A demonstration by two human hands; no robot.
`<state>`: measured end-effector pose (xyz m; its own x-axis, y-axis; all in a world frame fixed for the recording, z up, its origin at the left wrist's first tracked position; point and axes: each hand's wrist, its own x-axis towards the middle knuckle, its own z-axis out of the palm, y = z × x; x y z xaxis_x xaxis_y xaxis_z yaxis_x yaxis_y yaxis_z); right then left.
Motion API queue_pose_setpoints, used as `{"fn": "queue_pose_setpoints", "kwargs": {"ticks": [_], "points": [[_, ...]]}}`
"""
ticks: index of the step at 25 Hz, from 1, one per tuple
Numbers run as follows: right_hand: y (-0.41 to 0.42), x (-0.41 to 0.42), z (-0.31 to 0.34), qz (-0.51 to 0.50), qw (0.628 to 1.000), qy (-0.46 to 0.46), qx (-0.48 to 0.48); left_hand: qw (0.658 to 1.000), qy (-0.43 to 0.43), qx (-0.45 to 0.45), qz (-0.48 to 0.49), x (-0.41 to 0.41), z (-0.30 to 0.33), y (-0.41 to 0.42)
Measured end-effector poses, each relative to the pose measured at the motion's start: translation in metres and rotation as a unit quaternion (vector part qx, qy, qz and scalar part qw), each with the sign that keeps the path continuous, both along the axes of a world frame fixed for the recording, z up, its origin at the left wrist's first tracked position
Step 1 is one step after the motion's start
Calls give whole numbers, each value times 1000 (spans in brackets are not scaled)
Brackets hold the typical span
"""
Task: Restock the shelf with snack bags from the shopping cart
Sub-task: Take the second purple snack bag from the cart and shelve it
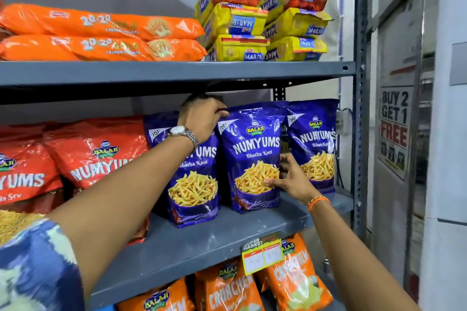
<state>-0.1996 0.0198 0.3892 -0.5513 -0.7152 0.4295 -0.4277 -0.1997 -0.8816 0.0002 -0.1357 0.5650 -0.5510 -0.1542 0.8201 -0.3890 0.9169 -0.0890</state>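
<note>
Hands work one purple snack bag point(252, 156) standing upright on the grey shelf point(202, 242), toward its right end, between two matching purple bags point(194, 184). Left hand point(202, 118) has its fingers clamped on the bag's top-left corner; right hand point(288, 179) has its fingers pressed around the lower right edge.

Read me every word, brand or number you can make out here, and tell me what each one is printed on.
"BALAJI NUMYUMS Bhatha Kani": middle purple bag, held by both hands.
"NUMYUMS": red bags.
"20-20 GOLD CASHEW COOKIES": orange packs.
"MARIE": yellow and red packs.
"BUY 2 GET 1 FREE": wall sign.
"SUPER MARKET": shelf price tag; its prices are too blurred.
"BALAJI CRUNCHEM": lower orange bags.
</note>
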Motion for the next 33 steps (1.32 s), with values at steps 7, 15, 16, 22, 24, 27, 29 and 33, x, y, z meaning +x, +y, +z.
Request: {"fn": "queue_pose_setpoints", "kwargs": {"ticks": [7,15,16,22,24,27,29,33], "points": [[-15,-20,-11,36,999,-31,-3,919,322,223,-51,72,-92,11],[-22,-21,-26,70,992,-101,-26,818,118,563,-16,86,-201,-28],[-22,-20,-29,76,991,-106,-25,821,107,561,-19,85,-203,-32],[-21,-18,-28,79,991,-101,-26,867,104,488,-24,99,-214,-45],[-18,-19,-30,82,990,-107,-31,877,96,470,-26,108,-216,-39],[-13,-19,-31,85,991,-103,-30,889,95,446,-26,118,-217,-26],[-10,-20,-32,85,990,-106,-27,893,93,440,-24,121,-217,-22],[-5,-19,-31,87,990,-111,-27,896,92,434,-12,123,-216,-19]]}}
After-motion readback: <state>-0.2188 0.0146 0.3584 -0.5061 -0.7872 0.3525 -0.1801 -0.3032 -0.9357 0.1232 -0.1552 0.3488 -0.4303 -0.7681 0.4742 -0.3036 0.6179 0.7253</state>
